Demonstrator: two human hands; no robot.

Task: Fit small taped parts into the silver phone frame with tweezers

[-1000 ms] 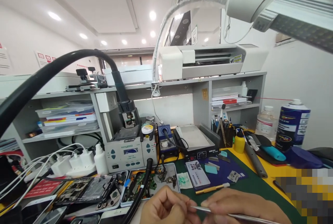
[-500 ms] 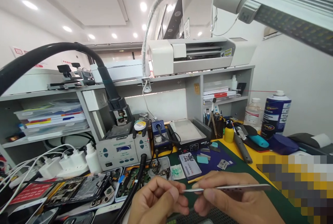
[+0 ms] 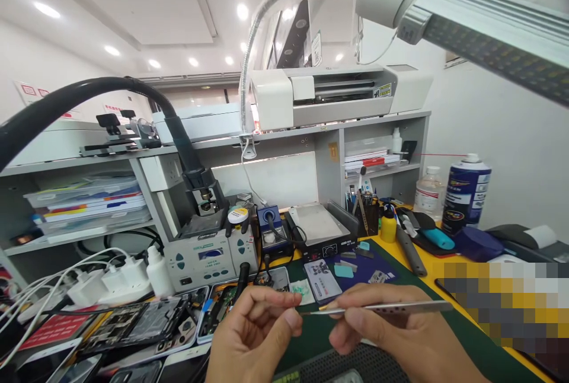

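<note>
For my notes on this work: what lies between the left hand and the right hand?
In the head view, the slim metal tool reaches from the right hand toward the left hand, over the green mat.

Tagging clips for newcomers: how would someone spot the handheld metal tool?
Find the green mat low in the picture. Above it, the right hand grips a slim metal tool, tip pointing at the left hand. Unlike the grey handle lying beyond, it is silvery and held.
</note>
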